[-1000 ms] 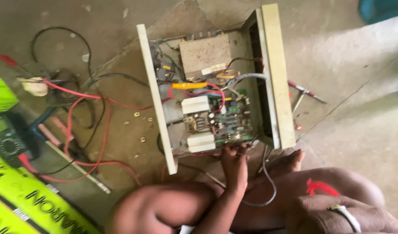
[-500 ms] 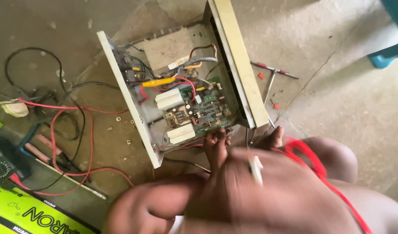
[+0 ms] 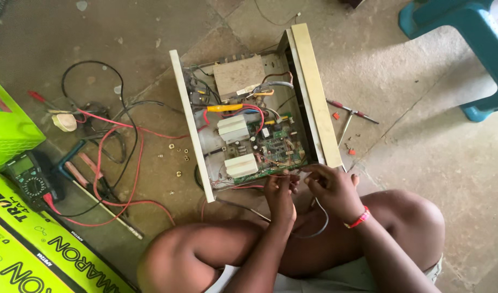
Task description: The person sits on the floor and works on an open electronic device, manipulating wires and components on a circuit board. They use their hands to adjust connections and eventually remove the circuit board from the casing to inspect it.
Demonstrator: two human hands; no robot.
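Just beyond the knees, on the concrete floor [image 3: 433, 163], an opened cream metal electronics chassis [image 3: 249, 114] with a green circuit board [image 3: 276, 146] is seen, its long axis running away from the person. Both hands are met at its near edge: the left hand [image 3: 280, 192] and the right hand [image 3: 331, 187] are pinched on a thin grey wire [image 3: 320, 225] that loops back toward the lap. The board lies directly ahead of the fingertips, about equally near to both. A black multimeter [image 3: 29, 176] is well apart, to the left.
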